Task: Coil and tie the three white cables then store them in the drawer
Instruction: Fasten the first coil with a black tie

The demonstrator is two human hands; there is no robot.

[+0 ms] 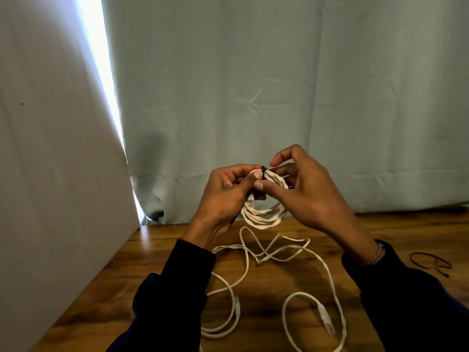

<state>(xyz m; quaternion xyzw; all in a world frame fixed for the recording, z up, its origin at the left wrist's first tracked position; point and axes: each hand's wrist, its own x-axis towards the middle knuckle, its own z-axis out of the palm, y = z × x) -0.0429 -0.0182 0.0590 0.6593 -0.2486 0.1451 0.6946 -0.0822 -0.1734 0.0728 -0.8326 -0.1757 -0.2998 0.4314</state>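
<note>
on the left a pale sheet (58,148) hangs beside the wooden table (157,252), with a bright strip of light between it and the green curtain (279,72) behind. the left hand (223,191) is curled around the coiled white cable (264,215), its thumb pressed on the top of the bundle where a black tie (263,171) wraps it. just to the right, the right hand (304,194) pinches the same bundle with thumb and forefinger right at the tie, its other fingers lifted and spread. the coil is held up above the table, not resting on it. the likely trouble from here: if either pinch loosens before the tie is cinched, the loops could spring apart and the coil would need rewinding; the tie's loose end also looks small and easy to lose between the fingers. below the hands, the loose white cables (276,255) sprawl across the table in crossing loops, and they could snag on a dark sleeve (177,288) or tangle further when one is picked up. far right lies a spare black tie (431,261), well apart from the hands. no drawer is in view.
</note>
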